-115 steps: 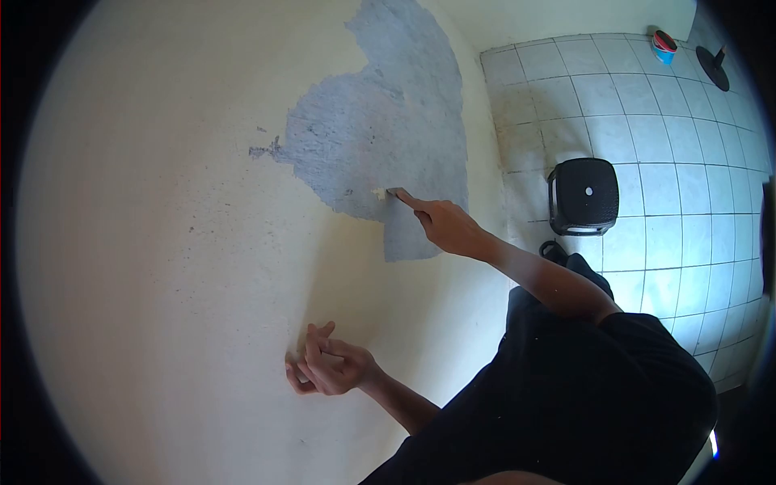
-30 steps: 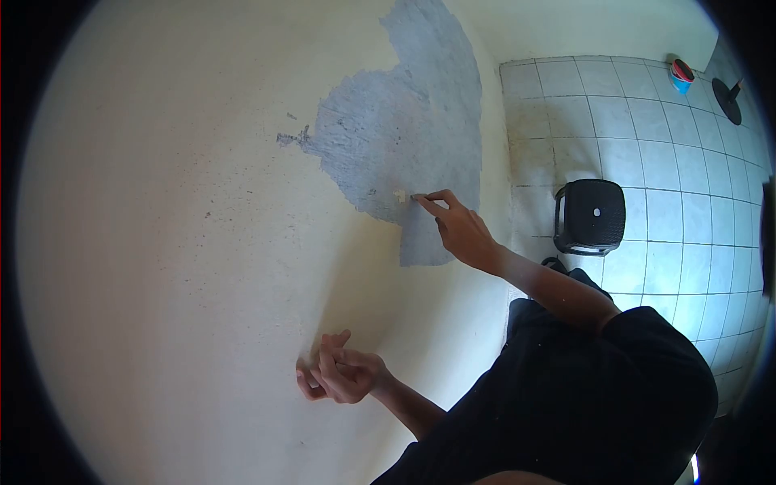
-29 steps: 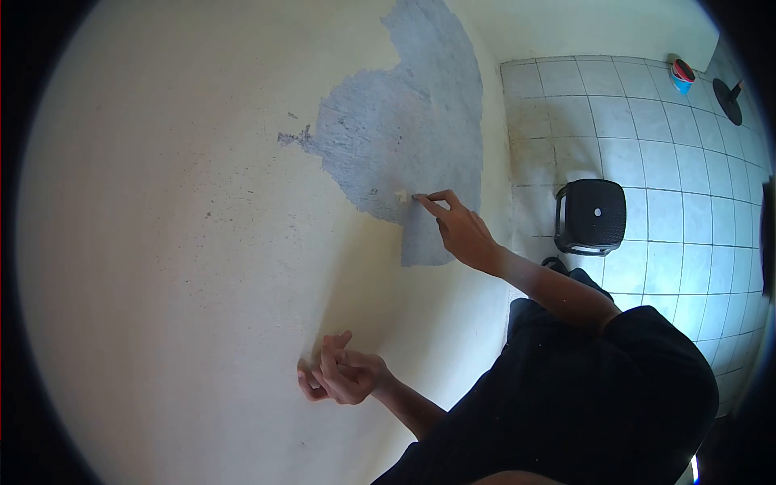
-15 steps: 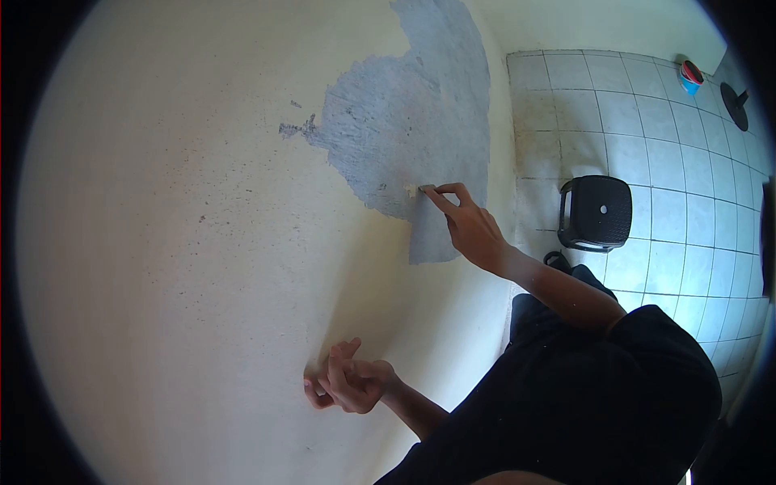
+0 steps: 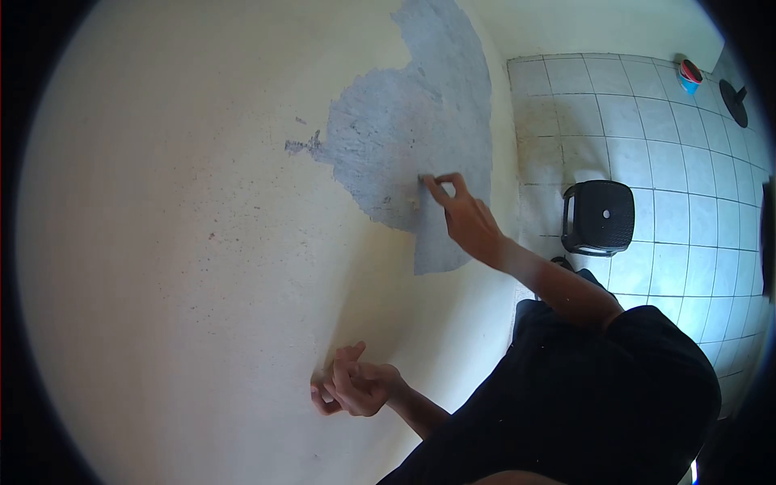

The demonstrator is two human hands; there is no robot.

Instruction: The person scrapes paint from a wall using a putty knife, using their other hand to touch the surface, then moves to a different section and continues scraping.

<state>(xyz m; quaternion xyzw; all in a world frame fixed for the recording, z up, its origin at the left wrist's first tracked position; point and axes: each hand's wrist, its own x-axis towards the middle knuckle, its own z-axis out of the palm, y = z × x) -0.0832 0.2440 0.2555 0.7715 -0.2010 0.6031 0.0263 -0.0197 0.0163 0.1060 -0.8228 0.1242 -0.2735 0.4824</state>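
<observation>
My right hand (image 5: 469,222) pinches a small dark piece (image 5: 421,178) between thumb and finger. Its edge is against the grey patch (image 5: 384,121) on the cream wall (image 5: 242,323); the piece is too small to name. A small pale spot of paint (image 5: 413,204) lies just below the fingertips within the grey. Lower down, my left hand (image 5: 356,384) rests with its fingertips on the cream surface. Its fingers are loosely bent, with gaps between them, and I see nothing held in it.
A black plastic stool (image 5: 600,217) stands on the pale tiled floor (image 5: 655,162), close to my legs. Farther off are a red and blue container (image 5: 689,77) and a dark round base (image 5: 734,103). Dark specks and a jagged grey chip (image 5: 303,146) mark the wall beside the patch.
My right hand's fingertips have moved up over the grey patch, away from the pale paint spot, which looks smaller. My left hand stays on the wall. The whole view has shifted slightly.
</observation>
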